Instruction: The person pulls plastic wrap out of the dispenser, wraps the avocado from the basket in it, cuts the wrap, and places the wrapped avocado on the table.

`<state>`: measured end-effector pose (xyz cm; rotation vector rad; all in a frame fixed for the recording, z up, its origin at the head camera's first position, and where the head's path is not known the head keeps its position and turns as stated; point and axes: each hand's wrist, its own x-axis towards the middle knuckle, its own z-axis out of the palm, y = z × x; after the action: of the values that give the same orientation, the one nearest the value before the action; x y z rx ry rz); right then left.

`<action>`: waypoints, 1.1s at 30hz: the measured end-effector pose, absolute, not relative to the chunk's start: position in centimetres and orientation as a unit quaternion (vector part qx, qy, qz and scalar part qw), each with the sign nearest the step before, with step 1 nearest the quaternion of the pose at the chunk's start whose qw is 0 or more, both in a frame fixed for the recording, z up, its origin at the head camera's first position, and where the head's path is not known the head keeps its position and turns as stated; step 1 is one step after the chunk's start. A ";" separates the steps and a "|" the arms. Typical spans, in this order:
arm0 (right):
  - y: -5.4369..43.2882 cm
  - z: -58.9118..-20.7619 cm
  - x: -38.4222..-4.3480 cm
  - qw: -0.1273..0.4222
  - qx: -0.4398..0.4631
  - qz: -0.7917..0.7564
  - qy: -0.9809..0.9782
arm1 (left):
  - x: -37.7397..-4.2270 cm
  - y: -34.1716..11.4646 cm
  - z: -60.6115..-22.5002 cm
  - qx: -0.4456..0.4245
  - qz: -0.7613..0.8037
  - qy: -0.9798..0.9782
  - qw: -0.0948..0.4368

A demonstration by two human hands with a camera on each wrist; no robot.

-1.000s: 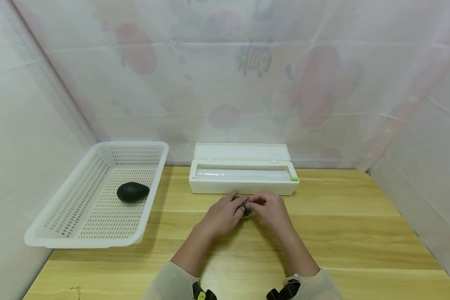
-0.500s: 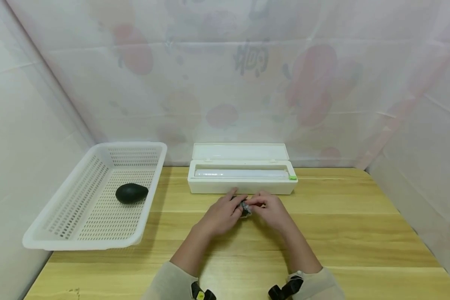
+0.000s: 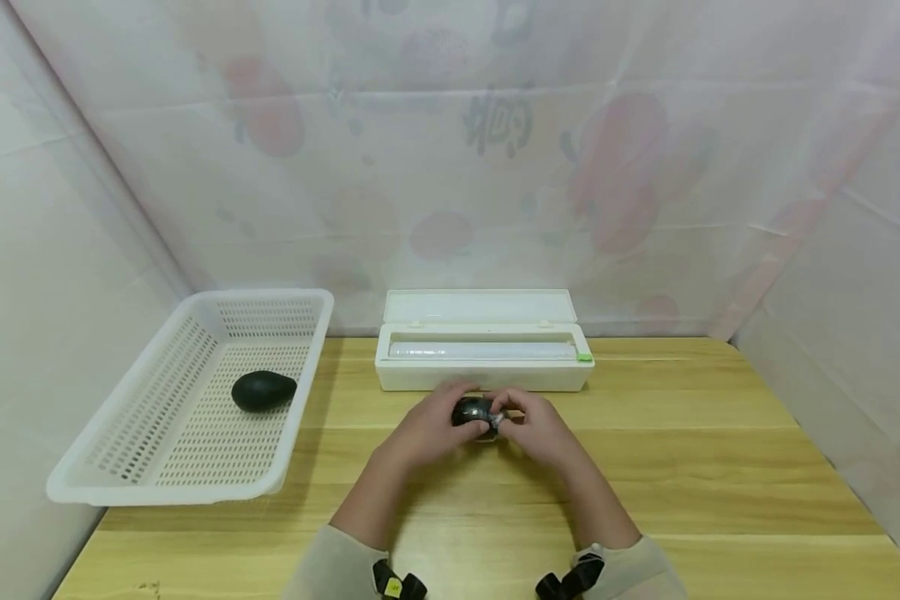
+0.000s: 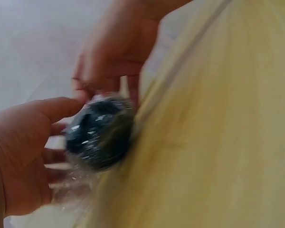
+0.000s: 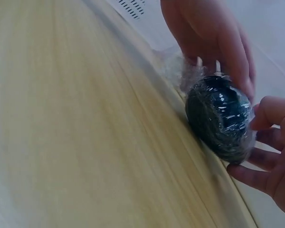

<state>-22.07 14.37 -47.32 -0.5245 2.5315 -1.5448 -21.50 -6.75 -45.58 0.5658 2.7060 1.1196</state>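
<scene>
A dark avocado (image 3: 471, 410) wrapped in clear plastic wrap sits between the two hands, just in front of the white box. My left hand (image 3: 427, 427) holds its left side, thumb at the near side and fingers at the far side. At the right end, my right hand (image 3: 536, 427) pinches the plastic wrap (image 3: 497, 419) between thumb and forefinger. Glossy creased film covers the avocado (image 5: 219, 116) in the right wrist view, with a loose bunch of wrap (image 5: 180, 71) sticking out by the left hand (image 5: 213, 35). Blur softens the left wrist view of the avocado (image 4: 100, 133).
Behind the hands stands a white plastic-wrap box (image 3: 483, 377), its lid (image 3: 480, 307) raised and a roll of film (image 3: 480, 350) inside. To the left, a white perforated basket (image 3: 300, 433) contains another dark avocado (image 3: 263, 391). A printed cloth (image 3: 435, 167) hangs behind the wooden table (image 3: 720, 467).
My left fingers have shifted from over the top of the avocado to its far side, so more of it shows. The right hand stays at the film end. Box and basket are unmoved.
</scene>
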 end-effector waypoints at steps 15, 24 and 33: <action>14.1 -46.8 -21.7 0.034 -0.212 -0.445 0.869 | -22.3 -9.1 -44.5 0.058 0.449 0.882 0.130; 12.8 -46.2 -21.1 0.006 -0.226 -0.398 0.889 | -21.7 -9.2 -43.1 0.003 0.537 0.836 0.113; 12.0 -46.1 -20.6 -0.020 -0.266 -0.377 0.887 | -19.5 -5.4 -42.0 0.052 0.439 0.891 0.109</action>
<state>-20.58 12.03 -46.06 -0.8480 2.8224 -1.2004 -19.50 -5.37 -42.04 0.1538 2.6194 1.2903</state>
